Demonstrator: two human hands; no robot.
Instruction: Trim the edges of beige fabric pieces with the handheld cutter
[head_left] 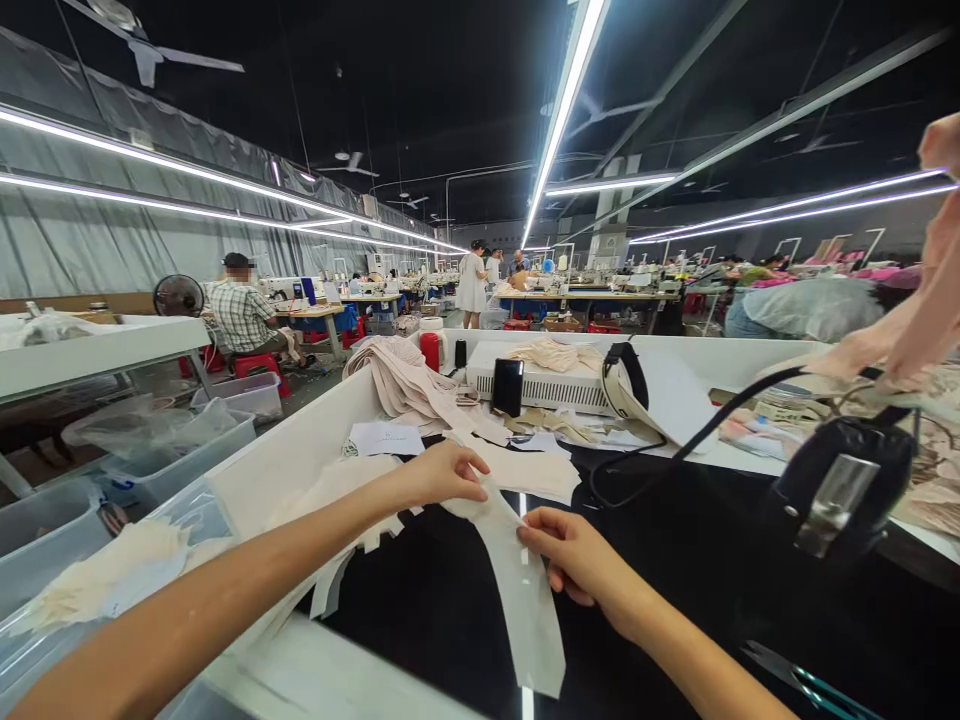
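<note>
A long curved piece of thin white fabric (531, 625) hangs between my hands above the black work surface (420, 620). My left hand (442, 474) has its fingers bent over the upper end of this piece, thumb and fingertips closed on it. My right hand (570, 557) pinches the piece's right edge with thumb and forefinger, the other fingers curled. Just behind my hands lies a flat cream fabric piece (536, 472). More cream cut pieces (345, 490) are piled on the left, partly hidden by my left forearm.
Scissors (802, 680) lie at the lower right. A dark device with a metal plate (836, 505) and a black cable stands on the right. A phone (508, 387) leans against a white vented box (484, 368). Plastic bins (176, 460) stand left; people work behind.
</note>
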